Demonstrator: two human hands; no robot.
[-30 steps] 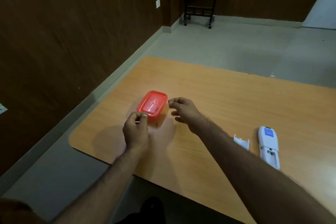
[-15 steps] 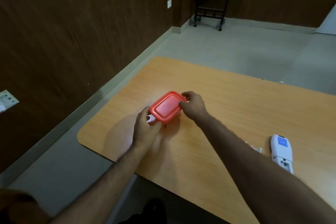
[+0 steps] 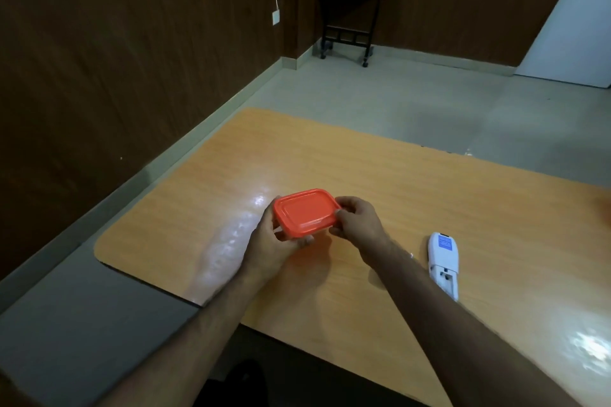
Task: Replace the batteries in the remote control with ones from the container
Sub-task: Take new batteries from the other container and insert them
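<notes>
A small red container (image 3: 305, 212) with its lid on is held just above the orange table (image 3: 396, 182), tilted toward me. My left hand (image 3: 269, 246) cups it from below and the left side. My right hand (image 3: 358, 225) pinches the right edge of its lid. A white remote control (image 3: 443, 263) lies face down to the right, its battery bay uncovered at the near end. My right forearm hides the loose battery cover. No batteries are visible.
The table's rounded left corner (image 3: 99, 251) and near edge drop to a grey floor. A dark wall runs along the left. A black side table (image 3: 350, 13) with a small pot stands in the far corner.
Both hands closed on the red container and lifted it off the table, bringing it nearer to me and toward the remote. The camera view shifted left.
</notes>
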